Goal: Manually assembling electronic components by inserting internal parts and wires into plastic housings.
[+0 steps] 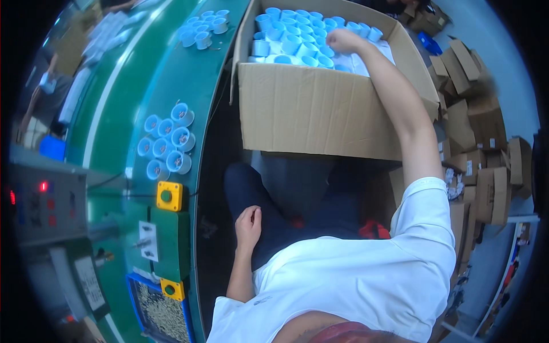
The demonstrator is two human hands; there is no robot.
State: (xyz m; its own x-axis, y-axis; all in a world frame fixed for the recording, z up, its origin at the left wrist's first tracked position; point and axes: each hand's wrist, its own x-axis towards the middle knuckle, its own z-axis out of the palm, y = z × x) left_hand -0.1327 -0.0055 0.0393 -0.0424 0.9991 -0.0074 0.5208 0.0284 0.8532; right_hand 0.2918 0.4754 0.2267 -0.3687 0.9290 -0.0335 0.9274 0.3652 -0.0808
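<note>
At the left side, a grey machine shows red lights. Next to it runs a green table. On its near part is a tray with small pale pieces; further up are two yellow button boxes, then a group of pale blue cups with small things inside, and another group of cups at the far end. The left hand is over the person's thigh, fingers bent; I cannot tell if it holds something. In the middle, the box contains many upright blue cups. The right hand is inside, at these cups, fingers curled; I cannot tell if it grasps one. At the right, cartons are piled.
</note>
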